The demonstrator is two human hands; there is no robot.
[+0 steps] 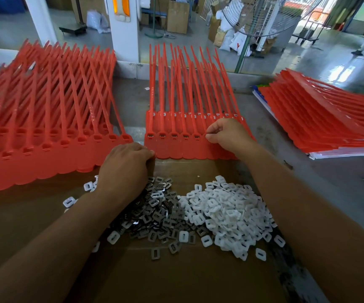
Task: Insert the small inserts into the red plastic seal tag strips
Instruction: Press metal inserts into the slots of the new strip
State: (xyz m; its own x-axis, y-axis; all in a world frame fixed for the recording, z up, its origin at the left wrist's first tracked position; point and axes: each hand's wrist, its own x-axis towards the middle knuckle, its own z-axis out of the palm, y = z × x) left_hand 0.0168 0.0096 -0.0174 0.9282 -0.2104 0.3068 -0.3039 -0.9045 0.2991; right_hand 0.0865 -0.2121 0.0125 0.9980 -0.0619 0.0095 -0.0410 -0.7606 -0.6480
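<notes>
Grey worktable [297, 149], cardboard sheet [176, 281]; glossy factory floor [307, 57], boxes [177, 16]

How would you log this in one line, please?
left hand: holds middle red plastic seal tag strip corner | right hand: fingers pinched at strip

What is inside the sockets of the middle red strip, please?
Grey metal inserts show in the five sockets left of the right hand; that hand covers the remaining sockets of the middle red strip.
</notes>
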